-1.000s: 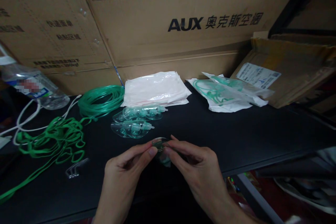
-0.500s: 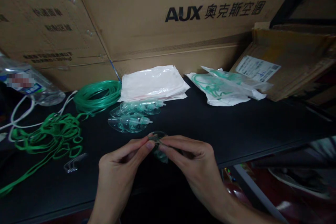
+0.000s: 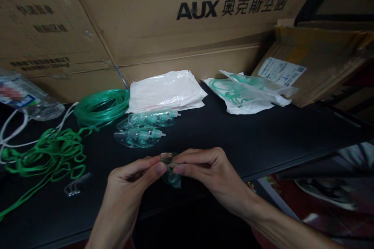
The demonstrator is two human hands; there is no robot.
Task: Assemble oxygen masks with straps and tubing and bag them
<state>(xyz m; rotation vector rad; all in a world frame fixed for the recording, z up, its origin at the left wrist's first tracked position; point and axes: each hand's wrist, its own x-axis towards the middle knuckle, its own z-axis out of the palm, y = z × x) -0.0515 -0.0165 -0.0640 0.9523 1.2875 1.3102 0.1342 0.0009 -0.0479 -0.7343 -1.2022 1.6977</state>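
Close to the table's front edge, both hands pinch a small see-through green oxygen mask [image 3: 173, 181] between thumbs and fingertips. My left hand [image 3: 133, 181] grips its upper left side, and my right hand [image 3: 209, 169] its upper right side, so the fingers cover much of the mask. Whether a small strip sits between the fingertips I cannot tell. Just beyond the hands lie more clear green masks [image 3: 143, 137] in two rows. To the left is a tangle of green elastic straps [image 3: 55, 151], with a few small shiny metal strips [image 3: 77, 186] beside it.
Behind the masks lie a green tubing coil [image 3: 101, 105], white packets [image 3: 163, 91] and clear-fronted bags of green parts [image 3: 239, 91]. At left are a plastic bottle [image 3: 32, 97] and a white cord [image 3: 8, 138]. Large cartons [image 3: 152, 42] wall off the back of the black table [image 3: 233, 136].
The view has shifted slightly to the right. Both hands still hold the mask, now a little lower in the picture, and my right fingers have changed position slightly on its edge.
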